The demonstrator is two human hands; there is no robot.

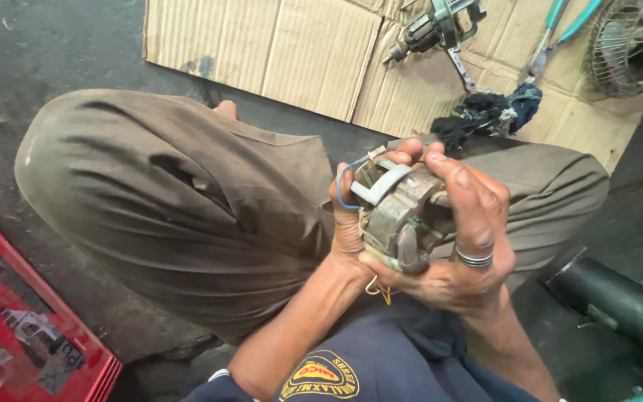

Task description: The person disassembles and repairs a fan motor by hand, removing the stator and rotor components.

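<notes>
Right of the frame's centre, both hands close around a small motor stator [400, 216], a grimy metal block with copper windings and a pale curved clip on top. The left hand [347, 223] cups it from the left side, thumb curled up by a thin blue wire [341, 186]. The right hand [470, 238], a ring on one finger, wraps over it from the right, fingers pressed on the top. On the cardboard [299, 52] across the upper frame lie a drill [437, 26], pliers [560, 30] and a dark rag [489, 112]. A red crate [16, 335] sits lower left.
</notes>
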